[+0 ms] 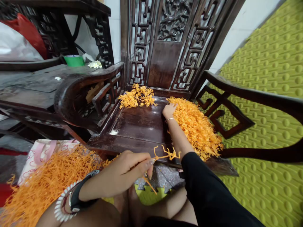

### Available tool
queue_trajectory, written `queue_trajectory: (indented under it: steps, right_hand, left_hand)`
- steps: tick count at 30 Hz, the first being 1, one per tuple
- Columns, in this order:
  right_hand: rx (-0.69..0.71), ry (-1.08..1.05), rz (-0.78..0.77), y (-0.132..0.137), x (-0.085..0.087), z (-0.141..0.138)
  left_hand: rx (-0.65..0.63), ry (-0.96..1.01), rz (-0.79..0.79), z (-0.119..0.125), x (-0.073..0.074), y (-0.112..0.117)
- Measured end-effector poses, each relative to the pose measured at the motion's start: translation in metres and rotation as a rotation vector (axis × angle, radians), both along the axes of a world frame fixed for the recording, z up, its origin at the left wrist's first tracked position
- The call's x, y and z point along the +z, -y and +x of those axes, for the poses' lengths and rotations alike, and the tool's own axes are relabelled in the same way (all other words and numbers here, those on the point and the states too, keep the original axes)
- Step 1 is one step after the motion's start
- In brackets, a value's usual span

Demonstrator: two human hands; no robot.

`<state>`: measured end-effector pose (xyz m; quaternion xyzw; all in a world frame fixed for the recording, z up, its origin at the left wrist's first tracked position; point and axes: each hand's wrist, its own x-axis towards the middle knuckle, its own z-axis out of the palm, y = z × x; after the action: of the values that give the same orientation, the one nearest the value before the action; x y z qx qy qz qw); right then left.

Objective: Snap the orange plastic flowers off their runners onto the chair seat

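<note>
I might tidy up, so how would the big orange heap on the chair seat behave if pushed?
The heap probably shifts piecemeal, since it looks like many small separate bits. It's likely light for its size: the bits look thin and curly.

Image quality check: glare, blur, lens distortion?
Head view: mild sheen on the dark seat; head view: wide lens seems to stretch the edges, pale bag at far left looks soft; head view: left hand fairly crisp, individual pieces in the orange pile hard to separate.

Orange stem [170,155] in left hand [132,167], right hand [169,111] at orange heap [196,127]
</note>
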<state>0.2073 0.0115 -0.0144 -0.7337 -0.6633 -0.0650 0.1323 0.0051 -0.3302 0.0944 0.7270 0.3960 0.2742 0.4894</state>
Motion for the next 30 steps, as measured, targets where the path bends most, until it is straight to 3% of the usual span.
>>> queue_trajectory:
  steps: [5, 10, 13, 17, 26, 30]
  right_hand:
    - [0.179, -0.068, 0.149, 0.007, 0.006, -0.022]
    - [0.104, -0.218, 0.226, 0.001, 0.003, -0.076]
    - [0.081, -0.296, 0.226, -0.007, 0.001, -0.089]
    - [0.059, -0.377, 0.182, -0.02, -0.003, -0.073]
    - [-0.096, -0.485, 0.122, -0.045, -0.005, 0.014]
    - [-0.132, -0.492, 0.132, -0.047, -0.008, 0.017]
  left_hand:
    - [-0.012, -0.001, -0.005, 0.0, -0.003, -0.003]
    - [-0.028, 0.004, 0.047, 0.003, -0.001, -0.006]
    - [-0.011, -0.021, 0.036, 0.003, 0.0, -0.004]
    - [0.004, -0.024, 0.018, -0.002, 0.001, -0.002]
    - [0.015, -0.006, 0.033, -0.012, -0.001, -0.004]
    - [0.089, 0.005, 0.025, -0.018, -0.005, -0.002]
